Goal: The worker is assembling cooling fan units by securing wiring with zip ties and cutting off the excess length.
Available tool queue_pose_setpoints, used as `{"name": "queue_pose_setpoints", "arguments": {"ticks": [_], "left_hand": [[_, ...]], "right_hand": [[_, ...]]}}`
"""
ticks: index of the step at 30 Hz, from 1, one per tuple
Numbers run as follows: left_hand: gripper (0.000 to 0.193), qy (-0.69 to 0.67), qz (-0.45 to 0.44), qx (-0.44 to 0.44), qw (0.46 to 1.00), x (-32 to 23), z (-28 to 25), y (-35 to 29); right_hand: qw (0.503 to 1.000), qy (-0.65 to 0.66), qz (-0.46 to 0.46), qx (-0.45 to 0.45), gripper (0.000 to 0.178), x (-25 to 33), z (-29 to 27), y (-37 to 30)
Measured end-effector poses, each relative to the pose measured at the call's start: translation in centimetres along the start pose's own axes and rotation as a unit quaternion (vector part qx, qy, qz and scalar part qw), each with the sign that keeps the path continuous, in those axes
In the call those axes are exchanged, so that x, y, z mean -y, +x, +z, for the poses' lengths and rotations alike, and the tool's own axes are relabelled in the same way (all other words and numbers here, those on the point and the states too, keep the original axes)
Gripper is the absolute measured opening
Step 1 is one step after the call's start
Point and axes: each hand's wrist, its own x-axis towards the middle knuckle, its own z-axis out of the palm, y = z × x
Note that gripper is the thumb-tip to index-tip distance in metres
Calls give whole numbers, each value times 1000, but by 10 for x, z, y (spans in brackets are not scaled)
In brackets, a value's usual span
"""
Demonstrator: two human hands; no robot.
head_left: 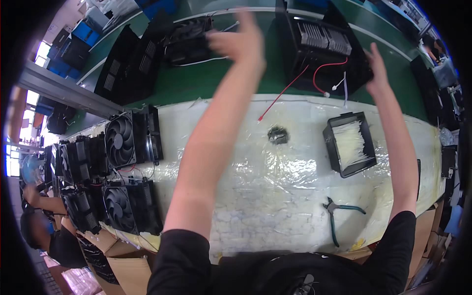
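Note:
My left hand [241, 42] is stretched forward over the green surface, blurred by motion, with its thumb and fingers apart. Just left of it is a black fan unit [189, 42] with a white cable along its front. My right hand [377, 71] is against or close beside the right side of a black housing [361, 73], fingers extended; whether they touch it is unclear. Silvery metal fins [324, 39] show inside this housing. A red wire [285, 93] and a white-plugged lead [339, 84] hang from its front.
A black tray of white cable ties [351, 142] lies on the plastic-covered table [265, 196]. Green-handled cutters [333, 216] rest nearer me. Several black fan units [120, 140] stand at left, by another person [59, 236]. An open black case [128, 69] sits at far left.

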Motion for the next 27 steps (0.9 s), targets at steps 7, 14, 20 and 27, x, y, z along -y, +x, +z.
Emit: {"name": "queue_pose_setpoints", "arguments": {"ticks": [7, 14, 20, 27], "left_hand": [[110, -326, -271, -63, 904, 64, -79, 201], [87, -309, -264, -95, 909, 30, -65, 159], [51, -346, -148, -25, 926, -25, -139, 81], [38, -450, 84, 253, 852, -71, -298, -90]], "right_hand": [[993, -46, -113, 4, 51, 22, 0, -33], [969, -161, -183, -32, 46, 27, -10, -109], [869, -287, -375, 148, 47, 40, 51, -178], [652, -435, -562, 266, 84, 60, 183, -285]]}}
